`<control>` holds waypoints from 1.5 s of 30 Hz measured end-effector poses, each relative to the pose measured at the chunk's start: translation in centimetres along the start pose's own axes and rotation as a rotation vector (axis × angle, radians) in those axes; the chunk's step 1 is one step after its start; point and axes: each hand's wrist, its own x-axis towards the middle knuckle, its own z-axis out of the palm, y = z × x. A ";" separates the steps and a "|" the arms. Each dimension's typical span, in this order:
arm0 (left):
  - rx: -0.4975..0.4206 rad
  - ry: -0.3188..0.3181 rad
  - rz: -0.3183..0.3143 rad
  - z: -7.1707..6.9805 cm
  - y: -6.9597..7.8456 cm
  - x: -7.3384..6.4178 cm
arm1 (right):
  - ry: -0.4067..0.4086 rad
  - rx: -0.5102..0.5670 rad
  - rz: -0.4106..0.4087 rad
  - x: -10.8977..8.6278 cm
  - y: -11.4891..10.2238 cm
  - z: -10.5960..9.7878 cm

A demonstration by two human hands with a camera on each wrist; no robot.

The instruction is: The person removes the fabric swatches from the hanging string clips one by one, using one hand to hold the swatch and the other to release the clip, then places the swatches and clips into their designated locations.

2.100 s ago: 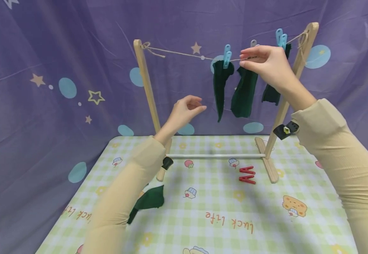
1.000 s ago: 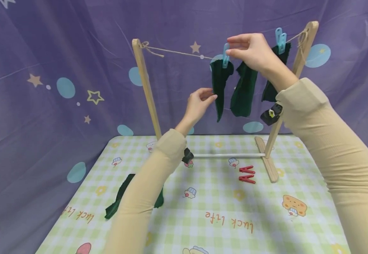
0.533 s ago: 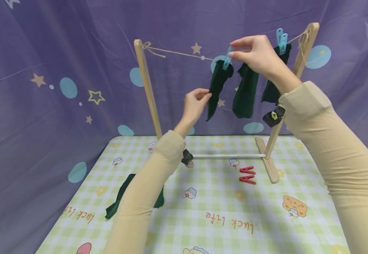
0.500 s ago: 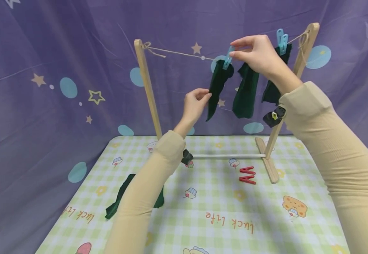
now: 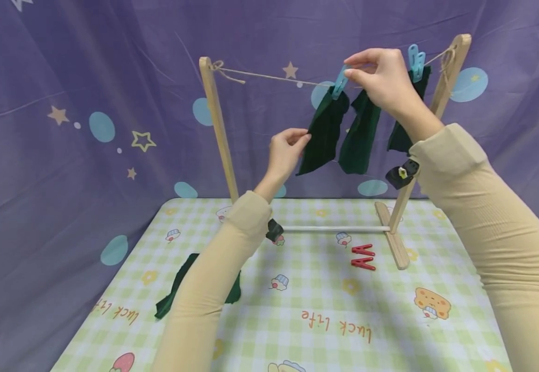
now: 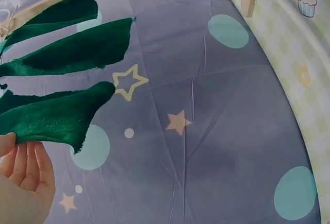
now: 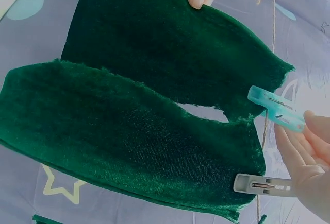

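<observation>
At far left of the checked tablecloth (image 5: 251,330), inverted print (image 5: 118,311) reads "luck lif", the rest covered by the left sleeve (image 5: 204,289). Beside it, a loose green cloth (image 5: 177,285) lies partly under that sleeve from the head view. The left post (image 5: 220,129) carries one tied end of a cord (image 5: 274,77). The left hand (image 5: 284,152) has thumb and fingertips pinched together on the left edge of the front green cloth (image 5: 324,134), which hangs from the cord, spread to a slant. Below, inverted lettering (image 5: 336,324) reads "Luck Life". A blue clip (image 5: 339,85) secures the front green cloth at its top. Next, a second green cloth (image 5: 360,137) hangs from a grey clip (image 7: 263,185); two red clips (image 5: 363,250) lie below on the tablecloth. The right hand (image 5: 385,77) pinches the blue clip's upper end, thumb against fingertips. A third green cloth (image 5: 400,137) hangs from another clip (image 5: 416,63), also blue, near the right post (image 5: 450,72).
</observation>
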 end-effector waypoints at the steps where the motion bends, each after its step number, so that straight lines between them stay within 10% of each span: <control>1: -0.002 -0.001 0.001 -0.1 0.0 0.0 | 0.007 0.011 0.001 0.0 0.0 0.0; 25: 0.122 -0.073 -0.033 -1.6 -0.9 -0.9 | 0.210 0.400 0.030 0.6 0.1 -0.8; 45: 0.165 -0.122 -0.099 -3.6 -3.2 -3.1 | 0.114 0.438 0.053 -3.3 2.1 -1.2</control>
